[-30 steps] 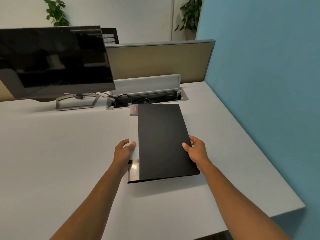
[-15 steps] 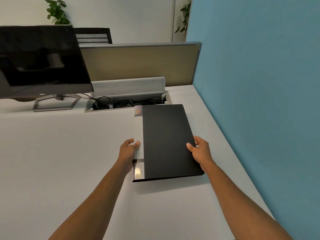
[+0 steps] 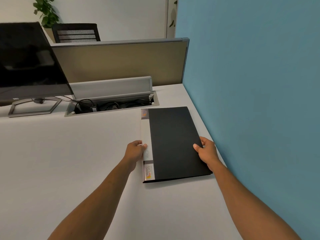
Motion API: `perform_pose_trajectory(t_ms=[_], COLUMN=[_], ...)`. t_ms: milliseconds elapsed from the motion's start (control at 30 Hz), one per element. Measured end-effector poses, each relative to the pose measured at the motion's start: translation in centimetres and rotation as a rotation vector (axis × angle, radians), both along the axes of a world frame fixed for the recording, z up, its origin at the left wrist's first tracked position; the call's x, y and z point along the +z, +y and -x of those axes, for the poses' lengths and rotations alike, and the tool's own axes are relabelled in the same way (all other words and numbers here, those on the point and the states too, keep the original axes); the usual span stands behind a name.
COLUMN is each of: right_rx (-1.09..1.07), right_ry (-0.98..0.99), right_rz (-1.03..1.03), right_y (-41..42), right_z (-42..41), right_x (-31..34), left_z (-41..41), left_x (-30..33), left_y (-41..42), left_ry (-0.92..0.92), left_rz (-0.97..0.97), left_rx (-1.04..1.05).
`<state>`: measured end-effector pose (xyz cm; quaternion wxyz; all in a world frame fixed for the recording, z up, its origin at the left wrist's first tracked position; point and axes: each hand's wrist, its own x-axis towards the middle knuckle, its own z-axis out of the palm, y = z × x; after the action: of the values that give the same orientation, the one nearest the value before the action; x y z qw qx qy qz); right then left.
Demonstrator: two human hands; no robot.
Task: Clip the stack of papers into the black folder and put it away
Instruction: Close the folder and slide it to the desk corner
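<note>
Grey table point(image 3: 69, 161) spans view. Black folder point(image 3: 174, 142) closed, near table's right edge beside blue partition point(image 3: 251, 84), its near end casting shadow on table. Right hand point(image 3: 207, 152) grips folder's right edge, fingers curled around it. Left hand point(image 3: 136, 150) holds white spine point(image 3: 146, 135), fingers wrapped on it.

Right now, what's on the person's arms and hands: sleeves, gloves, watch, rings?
Nothing worn that shows. The left hand and right hand are bare: no gloves, and no rings visible. Both forearms are bare from the wrist to the frame's bottom edge: no sleeve, watch, strap, bracelet or cable.
</note>
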<state>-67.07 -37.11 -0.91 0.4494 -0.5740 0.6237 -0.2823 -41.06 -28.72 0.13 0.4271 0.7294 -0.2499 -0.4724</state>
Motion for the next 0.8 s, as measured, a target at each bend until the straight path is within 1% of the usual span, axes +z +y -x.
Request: perform_pose_trajectory(t_ms=[100, 167, 300, 667, 800], right_rx=[-0.004, -0.009, -0.048, -0.088, -0.088], right_ry=[0.025, 0.076, 0.235, 0.632, 0.657], right_rz=[0.022, 0.043, 0.057, 0.268, 0.266], right_y=[-1.0, -2.0, -3.5, -4.8, -5.1], right_z=[0.3, 0.4, 0.5, 0.0, -0.3], right_x=[-0.2, -0.3, -0.8, -1.6, -2.0], left_z=[0.8, 1.3, 2.3, 3.7, 3.9], left_x=[-0.1, -0.2, -0.5, -1.2, -0.9], left_y=[-1.4, -2.3, -3.8, -6.4, -6.8], left_ry=[-0.077, -0.129, -0.188, -0.311, -0.359], left_rz=[-0.013, -0.021, -0.035, -0.028, -0.015], left_rx=[-0.020, -0.041, -0.058, -0.073, -0.094])
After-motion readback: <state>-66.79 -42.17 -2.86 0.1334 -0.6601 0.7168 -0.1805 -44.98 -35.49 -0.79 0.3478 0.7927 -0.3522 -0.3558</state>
